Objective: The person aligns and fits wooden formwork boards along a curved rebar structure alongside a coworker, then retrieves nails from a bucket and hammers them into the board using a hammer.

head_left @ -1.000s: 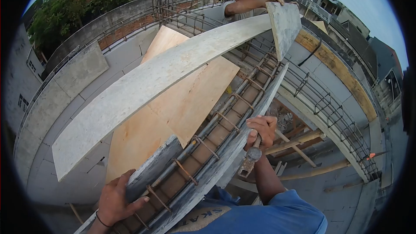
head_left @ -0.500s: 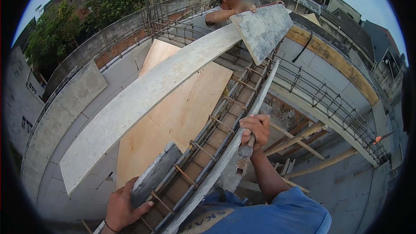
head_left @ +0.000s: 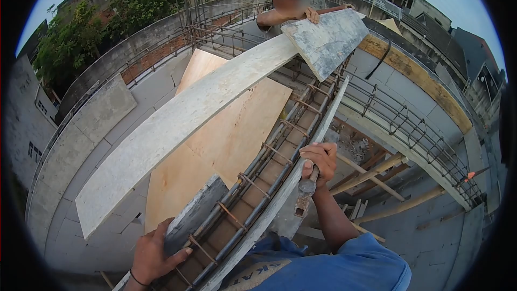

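My right hand [head_left: 319, 163] is closed around a hammer [head_left: 305, 194] and rests at the edge of the long grey formwork board [head_left: 285, 196] on the right of the beam. A rebar cage [head_left: 253, 188] with tied stirrups runs along the beam between the boards. At lower left, my left hand [head_left: 155, 253] has its fingers spread, the thumb near the rebar and the fingers against a short grey board [head_left: 195, 213]. A co-worker [head_left: 285, 8] at the top has hands on a grey board piece [head_left: 327, 40], which overlaps the far end of a long pale board [head_left: 188, 113].
Light plywood sheets [head_left: 215, 145] lie left of the beam. Another rebar cage [head_left: 409, 129] runs along the right wall, near a yellowish plank [head_left: 414, 81]. Wooden poles [head_left: 371, 175] stand below on the right. A block wall [head_left: 102, 167] is at left.
The co-worker's board piece has swung left and turned its broad face into view. The view has shifted slightly. My right hand still grips the hammer, and my left hand stays by the short board.
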`<state>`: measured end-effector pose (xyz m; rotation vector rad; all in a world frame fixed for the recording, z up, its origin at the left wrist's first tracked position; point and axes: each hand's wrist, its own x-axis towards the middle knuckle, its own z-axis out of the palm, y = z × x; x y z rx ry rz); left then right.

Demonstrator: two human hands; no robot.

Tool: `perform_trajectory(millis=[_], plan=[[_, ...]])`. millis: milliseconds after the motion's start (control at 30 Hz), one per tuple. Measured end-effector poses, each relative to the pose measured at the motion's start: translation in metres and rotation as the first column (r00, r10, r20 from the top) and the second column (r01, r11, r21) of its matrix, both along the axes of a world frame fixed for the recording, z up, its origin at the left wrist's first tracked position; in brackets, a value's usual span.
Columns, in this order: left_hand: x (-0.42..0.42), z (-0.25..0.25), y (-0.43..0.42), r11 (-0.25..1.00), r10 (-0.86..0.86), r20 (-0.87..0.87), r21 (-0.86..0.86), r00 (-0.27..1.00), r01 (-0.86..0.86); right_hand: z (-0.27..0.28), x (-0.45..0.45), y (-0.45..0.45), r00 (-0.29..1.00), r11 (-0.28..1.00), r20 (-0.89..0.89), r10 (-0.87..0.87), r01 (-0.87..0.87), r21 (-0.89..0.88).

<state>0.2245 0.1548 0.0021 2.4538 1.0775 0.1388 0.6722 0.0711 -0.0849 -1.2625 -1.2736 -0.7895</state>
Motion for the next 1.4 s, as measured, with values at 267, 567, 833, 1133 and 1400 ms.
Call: perform_trajectory(millis=[267, 567, 833, 1133, 1400], plan=[[0.0, 0.0, 0.0, 1.0, -0.005, 0.004, -0.012, 1.0, 0.005, 0.0, 0.0, 0.0, 1.0, 1.0, -0.003, -0.004, 0.005, 0.003], [0.0, -0.003, 0.0, 1.0, -0.016, 0.016, 0.009, 1.0, 0.016, 0.003, -0.001, -0.001, 1.0, 1.0, 0.005, -0.008, 0.008, 0.002], [0.002, -0.001, -0.001, 1.0, -0.002, -0.001, 0.018, 1.0, 0.002, 0.003, -0.001, -0.002, 1.0, 1.0, 0.02, -0.005, 0.005, -0.003], [0.0, -0.003, -0.001, 1.0, 0.001, 0.005, 0.015, 1.0, -0.002, 0.004, -0.003, -0.002, 1.0, 1.0, 0.0, 0.003, -0.003, -0.009], [0.0, -0.005, -0.001, 0.999, -0.011, 0.02, 0.036, 1.0, 0.01, 0.002, -0.002, 0.0, 1.0, 1.0, 0.008, -0.005, 0.006, -0.006]])
